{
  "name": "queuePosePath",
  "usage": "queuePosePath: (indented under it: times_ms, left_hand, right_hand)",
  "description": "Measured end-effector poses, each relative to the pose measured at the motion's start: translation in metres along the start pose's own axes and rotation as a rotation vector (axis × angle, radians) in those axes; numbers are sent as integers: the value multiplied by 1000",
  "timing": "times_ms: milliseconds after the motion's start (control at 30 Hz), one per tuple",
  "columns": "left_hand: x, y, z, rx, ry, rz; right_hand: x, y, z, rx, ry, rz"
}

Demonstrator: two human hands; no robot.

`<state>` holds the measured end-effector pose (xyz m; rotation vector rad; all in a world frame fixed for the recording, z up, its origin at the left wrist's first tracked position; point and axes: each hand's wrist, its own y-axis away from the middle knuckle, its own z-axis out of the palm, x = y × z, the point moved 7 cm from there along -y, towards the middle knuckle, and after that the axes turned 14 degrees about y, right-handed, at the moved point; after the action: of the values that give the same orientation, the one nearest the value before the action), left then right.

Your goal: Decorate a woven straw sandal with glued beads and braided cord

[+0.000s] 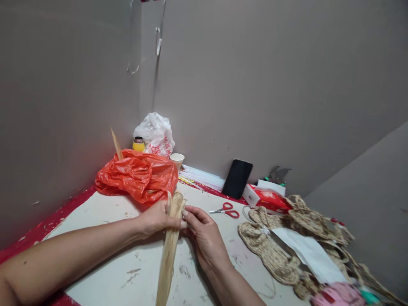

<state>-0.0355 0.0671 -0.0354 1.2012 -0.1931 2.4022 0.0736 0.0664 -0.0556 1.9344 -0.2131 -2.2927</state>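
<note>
A long strip of dried, straw-coloured husk or leaf (168, 259) runs from the middle of the table down to the bottom edge of the view. Near its upper end my left hand (159, 221) is closed around it, thumb across the front. My right hand (202, 233) pinches the strip's right edge with thumb and fingertips, close to the left thumb. The strip's top end looks folded or bunched. Just beyond the hands lies a crumpled orange plastic bag (140, 174) with a pale dry strip (116, 144) sticking out of it.
Red-handled scissors (228, 210) lie right of my hands. Braided straw pieces (270, 250) and white paper (309, 253) fill the right side. Along the wall are a phone (237, 178), a red tissue pack (269, 199), a paper cup (177, 160), a yellow jar (138, 145) and a white bag (156, 134).
</note>
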Motion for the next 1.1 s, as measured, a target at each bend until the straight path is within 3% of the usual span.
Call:
queuePosePath:
  times_ms: [200, 433, 733, 1100]
  left_hand:
    - [-6, -3, -7, 22, 28, -56]
    - [-7, -8, -21, 85, 77, -58]
    - [-8, -6, -16, 78, 86, -23]
    - [-6, -7, -13, 1, 111, 5]
  right_hand:
    - [-4, 4, 3, -38, -71, 26]
    - [0, 0, -8, -6, -152, 74]
    - [3, 5, 10, -134, -157, 78]
    - [-1, 1, 2, -50, -159, 53]
